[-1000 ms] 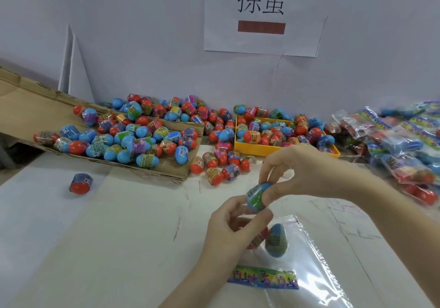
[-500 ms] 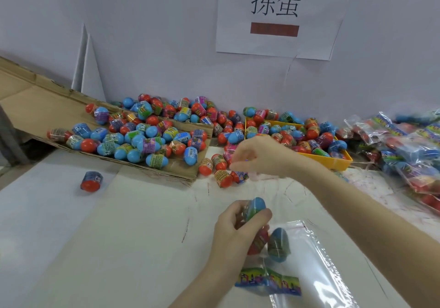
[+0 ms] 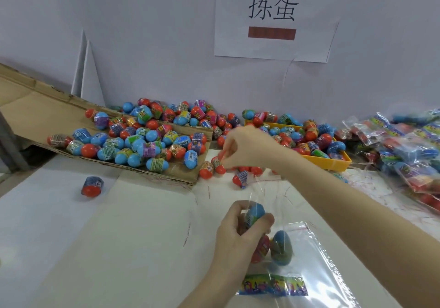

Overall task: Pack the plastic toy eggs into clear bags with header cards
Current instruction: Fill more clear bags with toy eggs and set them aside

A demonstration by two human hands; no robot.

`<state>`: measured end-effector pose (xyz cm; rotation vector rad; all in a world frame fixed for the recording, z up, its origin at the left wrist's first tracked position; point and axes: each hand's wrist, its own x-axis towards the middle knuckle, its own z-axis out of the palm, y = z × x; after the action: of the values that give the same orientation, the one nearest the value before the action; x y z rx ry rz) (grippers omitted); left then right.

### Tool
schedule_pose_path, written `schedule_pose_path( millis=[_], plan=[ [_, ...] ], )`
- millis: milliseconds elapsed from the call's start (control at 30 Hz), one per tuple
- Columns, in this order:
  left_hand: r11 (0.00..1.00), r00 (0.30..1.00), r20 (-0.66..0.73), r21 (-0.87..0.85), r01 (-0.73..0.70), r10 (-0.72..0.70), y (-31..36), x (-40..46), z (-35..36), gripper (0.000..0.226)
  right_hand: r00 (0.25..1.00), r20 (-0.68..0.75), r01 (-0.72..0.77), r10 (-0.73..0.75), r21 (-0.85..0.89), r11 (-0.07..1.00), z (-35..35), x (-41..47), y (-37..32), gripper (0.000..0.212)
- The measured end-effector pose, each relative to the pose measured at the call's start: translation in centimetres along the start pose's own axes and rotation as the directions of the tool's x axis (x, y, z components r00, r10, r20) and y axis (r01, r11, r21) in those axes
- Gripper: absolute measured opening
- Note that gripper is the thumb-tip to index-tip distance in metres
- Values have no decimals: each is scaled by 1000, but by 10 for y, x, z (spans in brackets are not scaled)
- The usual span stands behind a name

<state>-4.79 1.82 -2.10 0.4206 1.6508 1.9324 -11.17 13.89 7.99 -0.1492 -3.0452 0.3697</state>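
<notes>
My left hand [image 3: 234,234] grips a blue toy egg [image 3: 256,212] at the mouth of a clear bag [image 3: 316,255] lying on the table. Inside the bag sit a red egg [image 3: 260,251] and a blue-green egg [image 3: 282,248], above the colourful header card [image 3: 273,285]. My right hand [image 3: 247,148] is stretched out over the loose eggs [image 3: 241,179] by the pile. Its curled fingertips are at a red-ended egg [image 3: 218,164]. Motion blur hides whether they hold it.
A cardboard flap [image 3: 35,107] carries many blue and red eggs [image 3: 142,145]. A yellow tray [image 3: 329,163] of eggs stands at the back. Filled bags [image 3: 409,150] are heaped at the right. One egg [image 3: 92,186] lies alone at the left on the white table [image 3: 95,248].
My right hand let go of the blue egg and moved away to the loose eggs by the pile. My left hand kept the blue egg at the bag's mouth.
</notes>
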Motion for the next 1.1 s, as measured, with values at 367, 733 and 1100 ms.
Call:
schedule_pose_path(
  millis=[367,733,1100],
  plan=[
    [998,999,14,-44,53,-52,5,-2,-1,18,986,-167,81,4,497,864,-29,-108,5,13],
    [999,996,85,-41,-20,23,12,-5,-3,13,995,95,15,-29,149,989,-30,-118,23,18],
    [996,998,64,-85,-12,17,8,-4,-4,13,990,125,50,-61,93,994,-25,-117,26,47]
  ],
)
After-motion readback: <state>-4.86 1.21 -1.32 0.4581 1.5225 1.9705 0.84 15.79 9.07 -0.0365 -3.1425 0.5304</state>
